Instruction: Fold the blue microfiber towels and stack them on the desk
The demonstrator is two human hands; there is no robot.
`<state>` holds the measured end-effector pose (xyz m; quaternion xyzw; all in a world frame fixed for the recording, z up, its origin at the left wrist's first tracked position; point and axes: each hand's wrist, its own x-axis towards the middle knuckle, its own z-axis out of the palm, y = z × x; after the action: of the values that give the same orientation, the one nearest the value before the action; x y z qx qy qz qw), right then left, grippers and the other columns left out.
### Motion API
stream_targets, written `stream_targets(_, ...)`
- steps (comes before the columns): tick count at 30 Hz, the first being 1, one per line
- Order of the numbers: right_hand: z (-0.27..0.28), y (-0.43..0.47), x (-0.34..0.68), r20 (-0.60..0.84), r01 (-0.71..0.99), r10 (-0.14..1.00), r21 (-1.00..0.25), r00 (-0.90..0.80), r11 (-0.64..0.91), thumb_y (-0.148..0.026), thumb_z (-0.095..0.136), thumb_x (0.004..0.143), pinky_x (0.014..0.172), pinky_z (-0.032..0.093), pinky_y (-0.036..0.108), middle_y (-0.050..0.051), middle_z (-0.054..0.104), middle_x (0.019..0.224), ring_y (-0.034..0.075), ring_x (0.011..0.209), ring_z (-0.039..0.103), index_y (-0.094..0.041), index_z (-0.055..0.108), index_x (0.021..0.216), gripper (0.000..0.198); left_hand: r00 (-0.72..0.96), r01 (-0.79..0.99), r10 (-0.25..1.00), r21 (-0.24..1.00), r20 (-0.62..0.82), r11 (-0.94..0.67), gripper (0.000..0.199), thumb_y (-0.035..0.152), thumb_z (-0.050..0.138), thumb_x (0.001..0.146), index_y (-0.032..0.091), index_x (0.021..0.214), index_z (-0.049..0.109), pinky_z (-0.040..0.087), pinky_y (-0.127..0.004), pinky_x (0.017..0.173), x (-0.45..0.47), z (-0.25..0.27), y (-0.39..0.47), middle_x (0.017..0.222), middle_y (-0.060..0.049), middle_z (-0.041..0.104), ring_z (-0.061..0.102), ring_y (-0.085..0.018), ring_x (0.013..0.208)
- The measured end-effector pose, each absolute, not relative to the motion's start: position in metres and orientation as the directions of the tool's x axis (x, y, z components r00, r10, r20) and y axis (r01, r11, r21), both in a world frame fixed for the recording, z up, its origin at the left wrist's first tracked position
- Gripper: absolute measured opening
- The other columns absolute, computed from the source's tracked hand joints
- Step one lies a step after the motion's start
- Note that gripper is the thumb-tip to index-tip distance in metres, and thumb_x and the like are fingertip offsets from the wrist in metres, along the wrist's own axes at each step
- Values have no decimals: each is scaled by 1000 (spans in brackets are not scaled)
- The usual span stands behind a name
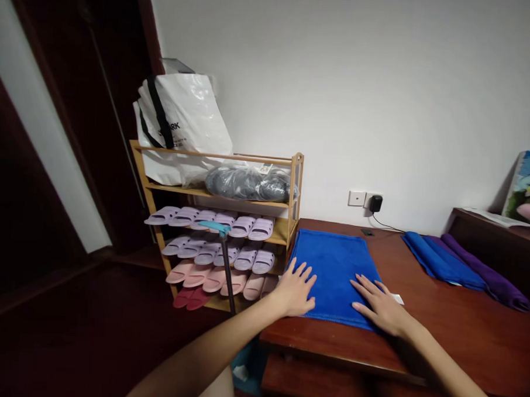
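A blue towel (pixel 332 271) lies flat, folded into a rectangle, on the brown wooden table (pixel 443 341). My left hand (pixel 295 289) rests on its near left corner with the fingers spread. On the right edge of the cloth lies my right hand (pixel 378 304), palm down and fingers apart. A small white tag (pixel 397 299) sticks out beside the right hand. Neither hand grips anything.
Rolled blue (pixel 442 262) and purple (pixel 490 273) towels lie at the table's right. Left of the table stands a wooden shoe rack (pixel 295 188) with several slippers (pixel 246 226) and a white bag (pixel 189 113). A dark pole (pixel 227 267) stands before it. A black plug (pixel 375 203) sits in the wall.
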<state>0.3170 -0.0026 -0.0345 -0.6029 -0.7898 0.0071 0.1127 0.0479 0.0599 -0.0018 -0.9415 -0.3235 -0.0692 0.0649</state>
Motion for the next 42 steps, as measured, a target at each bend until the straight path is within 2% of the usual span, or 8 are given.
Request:
stream_targets(3, -29, -2, 304, 229, 965, 958, -151, -175, 212, -61, 24, 90, 113, 19, 46, 5, 25, 149, 19, 138, 22, -27, 33, 141, 62, 787, 592, 562, -54, 254, -804, 55, 44, 37, 93, 17, 141, 37, 9, -60, 109, 68, 0, 48, 148, -13, 31, 22, -31, 137)
stream_targets(6, -36, -6, 297, 216, 952, 946, -134, -243, 275, -62, 26, 89, 111, 19, 48, 5, 19, 151, 20, 139, 17, -29, 24, 144, 64, 793, 564, 553, 34, 256, -825, 61, 53, 31, 94, 23, 146, 25, 12, -64, 106, 73, -9, 45, 152, -10, 22, 16, -33, 139)
stream_targets(10, -47, -5, 305, 182, 908, 912, -140, -368, 394, -64, 35, 86, 110, 19, 50, 4, 13, 152, 23, 140, 14, -34, 15, 145, 69, 836, 513, 523, 101, 166, -853, 67, 61, 36, 90, 27, 146, 24, 12, -65, 105, 62, -22, 59, 153, -9, 19, 13, -35, 139)
stream_targets(17, -46, 44, 315, 194, 911, 917, -161, -347, 379, -66, 34, 84, 109, 19, 50, 5, 14, 152, 24, 139, 16, -33, 19, 145, 71, 831, 513, 526, 116, 184, -851, 64, 60, 38, 90, 30, 145, 27, 11, -63, 106, 68, -21, 111, 152, -7, 22, 16, -32, 139)
stream_targets(22, -54, 91, 321, 218, 946, 958, -226, -184, 233, -65, 21, 88, 111, 19, 43, -1, 21, 151, 16, 138, 19, -35, 25, 143, 62, 824, 516, 523, 93, 216, -851, 64, 61, 37, 90, 31, 145, 26, 13, -61, 107, 77, -27, 153, 152, -6, 24, 19, -31, 138)
stream_targets(26, -65, 127, 326, 276, 969, 961, -240, 10, 59, -66, 14, 88, 111, 14, 50, 6, 23, 150, 21, 139, 16, -24, 30, 143, 72, 815, 528, 529, 74, 237, -846, 64, 62, 37, 89, 31, 144, 26, 13, -60, 107, 82, -35, 183, 151, -6, 26, 20, -30, 138)
stream_targets(38, -77, 173, 345, 291, 983, 957, -182, 17, 38, -66, 16, 87, 110, 18, 45, 1, 27, 149, 18, 138, 20, -30, 33, 141, 67, 803, 539, 537, 71, 256, -839, 63, 63, 36, 89, 34, 143, 27, 12, -57, 109, 92, -40, 228, 151, -3, 27, 21, -26, 138)
stream_targets(42, -88, 143, 420, 285, 976, 946, -191, 155, -102, -66, 18, 87, 109, 22, 47, -3, 24, 150, 17, 138, 21, -38, 33, 139, 61, 800, 541, 533, 54, 276, -840, 61, 63, 33, 90, 34, 143, 28, 12, -55, 109, 95, -43, 230, 151, -3, 28, 21, -26, 138)
